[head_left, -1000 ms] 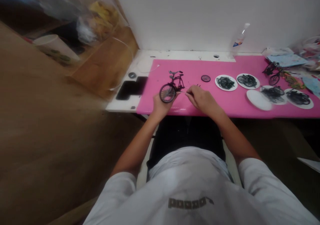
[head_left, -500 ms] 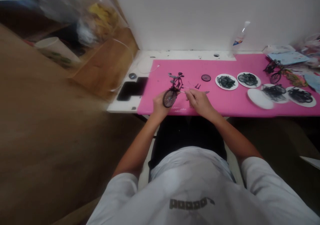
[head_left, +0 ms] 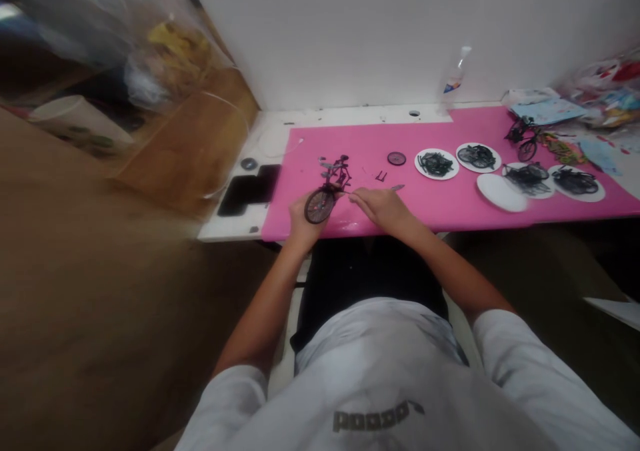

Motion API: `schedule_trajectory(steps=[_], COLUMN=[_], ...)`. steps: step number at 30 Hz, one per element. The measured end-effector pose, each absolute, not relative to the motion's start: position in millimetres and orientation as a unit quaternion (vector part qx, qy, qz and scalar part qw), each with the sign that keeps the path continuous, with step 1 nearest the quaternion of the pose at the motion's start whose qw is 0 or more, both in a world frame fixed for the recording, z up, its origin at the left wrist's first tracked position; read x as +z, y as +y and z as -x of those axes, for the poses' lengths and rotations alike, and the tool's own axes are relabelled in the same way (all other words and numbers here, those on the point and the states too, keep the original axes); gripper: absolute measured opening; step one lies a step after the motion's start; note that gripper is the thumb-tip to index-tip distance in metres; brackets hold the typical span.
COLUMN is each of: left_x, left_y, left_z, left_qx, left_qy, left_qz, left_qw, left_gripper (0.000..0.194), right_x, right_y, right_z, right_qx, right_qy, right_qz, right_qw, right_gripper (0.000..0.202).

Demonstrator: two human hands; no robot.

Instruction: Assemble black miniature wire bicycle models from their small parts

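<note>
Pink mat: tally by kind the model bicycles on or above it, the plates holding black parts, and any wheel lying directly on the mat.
Model bicycles: 2, one in the left hand
Plates holding black parts: 4
Wheel directly on mat: 1
Total: 7

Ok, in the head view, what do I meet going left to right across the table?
Dark flat object, small bicycle in the left hand, loose wheel, first parts plate, second parts plate, second small bicycle, rightmost parts plate.
</note>
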State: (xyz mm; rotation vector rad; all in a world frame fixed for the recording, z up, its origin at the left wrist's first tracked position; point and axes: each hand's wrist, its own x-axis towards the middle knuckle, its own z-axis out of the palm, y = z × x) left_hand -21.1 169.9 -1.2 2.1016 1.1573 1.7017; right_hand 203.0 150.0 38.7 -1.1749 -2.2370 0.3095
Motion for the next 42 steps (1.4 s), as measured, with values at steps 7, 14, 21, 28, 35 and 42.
schedule_trajectory(steps=[7,14,21,28,35,42], left_x=[-5.2,-6.6,-7.0,-17.5,-15.9,-11.0], left_y=[169.2,173.0,176.6,179.6,178.0,177.2], left_z=[23.8,21.8,24.8,24.2,22.9,22.9], left_qx=[0.568,0.565,0.569,0.571,0.562,0.567], left_qy=[0.403,0.416,0.418,0.421,0.409,0.427], left_qz=[-0.712,-0.699,-0.692,-0.693,-0.709,-0.68], left_qw=[0.094,0.141,0.15,0.131,0.118,0.182], left_gripper=[0.024,0.027,0.028,0.027,0.024,0.028], right_x=[47.7,38.3,20.8,27.0,29.3,29.5], right_y=[142.2,148.4,163.4,150.5,156.7,156.8], right_z=[-191.7,-192.1,-197.1,-189.9,-189.0,-195.1], right_qx=[0.536,0.399,0.107,0.406,0.615,0.263], right_qy=[-0.649,-0.691,-0.843,-0.713,-0.558,-0.765], right_qz=[0.387,0.445,0.428,0.416,0.406,0.439], right_qw=[0.377,0.407,0.309,0.392,0.382,0.392], right_gripper=[0.063,0.035,0.029,0.054,0.039,0.023])
